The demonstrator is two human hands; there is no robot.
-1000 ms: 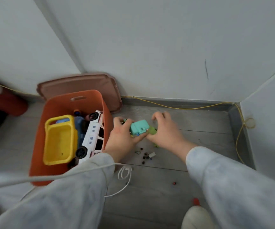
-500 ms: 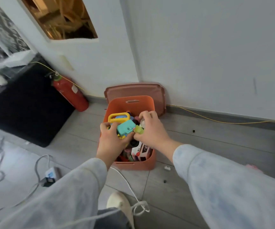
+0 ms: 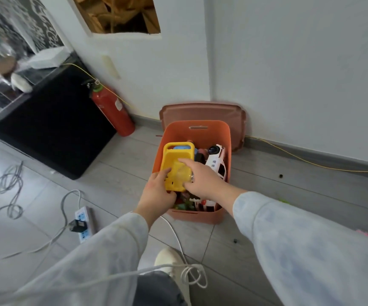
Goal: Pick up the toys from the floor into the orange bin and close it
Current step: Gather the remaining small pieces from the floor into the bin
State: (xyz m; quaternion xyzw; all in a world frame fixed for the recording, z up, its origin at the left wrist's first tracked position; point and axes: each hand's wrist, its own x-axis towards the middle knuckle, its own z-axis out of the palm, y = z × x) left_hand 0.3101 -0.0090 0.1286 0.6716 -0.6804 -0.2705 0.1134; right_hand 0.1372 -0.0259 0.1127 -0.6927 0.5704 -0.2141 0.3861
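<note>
The orange bin stands open on the grey floor near the wall. It holds a yellow toy tray, a white toy car and other toys. Its brownish lid leans against the wall behind it. My left hand is at the bin's near left corner, thumb on the yellow tray's edge, fingers curled down out of sight. My right hand hovers over the bin with fingers spread and nothing in it. The teal toy is not in sight.
A red fire extinguisher leans against the wall left of the bin, beside a black cabinet. A power strip and cables lie on the floor at left. Small dark bits and a pink item lie at right.
Both hands carried the teal toy from the floor to over the bin. It has now left my hands and is out of sight, and the hands sit lower over the toys.
</note>
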